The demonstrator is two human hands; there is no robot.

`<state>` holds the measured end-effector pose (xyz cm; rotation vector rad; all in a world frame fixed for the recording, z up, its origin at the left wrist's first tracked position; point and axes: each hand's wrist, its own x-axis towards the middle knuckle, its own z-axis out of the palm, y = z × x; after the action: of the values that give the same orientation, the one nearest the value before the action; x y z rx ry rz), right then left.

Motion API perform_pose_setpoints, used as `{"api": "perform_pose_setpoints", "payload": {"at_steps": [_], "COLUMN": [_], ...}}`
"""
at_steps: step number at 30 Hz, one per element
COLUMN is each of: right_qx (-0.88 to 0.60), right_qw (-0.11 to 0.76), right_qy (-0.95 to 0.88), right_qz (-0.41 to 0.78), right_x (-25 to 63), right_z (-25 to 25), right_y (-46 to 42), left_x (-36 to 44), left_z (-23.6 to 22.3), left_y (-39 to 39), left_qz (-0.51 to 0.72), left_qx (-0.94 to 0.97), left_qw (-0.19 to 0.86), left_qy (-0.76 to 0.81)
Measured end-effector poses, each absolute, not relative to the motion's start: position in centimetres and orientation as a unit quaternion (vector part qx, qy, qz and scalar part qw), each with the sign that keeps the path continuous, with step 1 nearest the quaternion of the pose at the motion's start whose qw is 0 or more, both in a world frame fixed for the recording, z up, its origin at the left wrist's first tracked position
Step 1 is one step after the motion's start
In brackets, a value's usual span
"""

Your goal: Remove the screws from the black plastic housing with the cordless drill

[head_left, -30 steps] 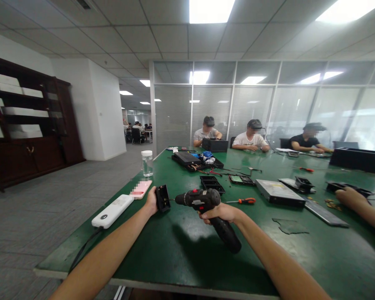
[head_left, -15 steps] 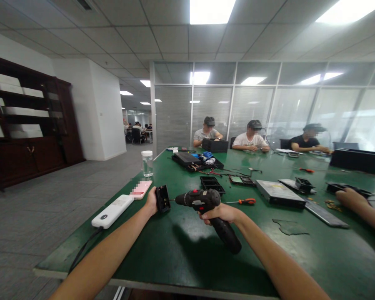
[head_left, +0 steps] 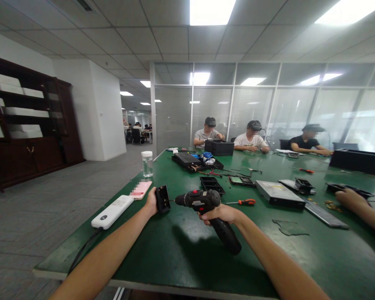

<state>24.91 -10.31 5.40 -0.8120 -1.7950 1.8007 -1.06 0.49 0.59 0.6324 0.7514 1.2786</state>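
My left hand [head_left: 151, 201] is closed around the outer side of a small black plastic housing [head_left: 163, 199], tilted up with its open side facing right. Brass-coloured spots show inside it. My right hand [head_left: 220, 214] grips the handle of a black cordless drill [head_left: 200, 199] with red details. The drill points left, and its thin bit reaches to the housing's open side; whether the tip touches a screw is too small to tell. Just right of the drill lies a screwdriver [head_left: 246, 202] with an orange and black handle. Behind it sits a black divided tray [head_left: 211, 185].
On the left are a white power strip [head_left: 113, 211], a pink phone [head_left: 141, 189] and a clear jar [head_left: 147, 164]. A metal disc drive [head_left: 279, 193] and a glass-like shard [head_left: 290, 227] lie at right. Another person's hand [head_left: 351, 196] is at the right edge; several people sit across.
My hands, the drill and the housing stay almost still. Across the table, a person's black box has shifted slightly to the right and turned.
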Motion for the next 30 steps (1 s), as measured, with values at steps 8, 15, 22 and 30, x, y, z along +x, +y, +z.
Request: {"api": "perform_pose_setpoints", "payload": {"at_steps": [8, 15, 22, 30], "right_qx": [-0.293, -0.298, -0.293, -0.296], "right_qw": [0.234, 0.233, 0.235, 0.236], "right_qy": [-0.654, -0.657, -0.660, -0.657], "right_qz": [0.656, 0.652, 0.651, 0.652], "right_x": [24.97, 25.09, 24.97, 25.00], "right_z": [5.25, 5.25, 5.44, 5.33], "right_y": [-10.18, -10.25, -10.40, -10.28], "left_x": [-1.00, -1.16, -1.19, -1.28], "left_z": [0.85, 0.18, 0.04, 0.10], "left_y": [0.24, 0.94, 1.11, 1.08], "left_qz": [0.576, 0.568, 0.575, 0.566], "left_qx": [0.264, 0.290, 0.277, 0.288], "left_qw": [0.696, 0.696, 0.693, 0.694], "left_qy": [0.339, 0.332, 0.335, 0.338]}}
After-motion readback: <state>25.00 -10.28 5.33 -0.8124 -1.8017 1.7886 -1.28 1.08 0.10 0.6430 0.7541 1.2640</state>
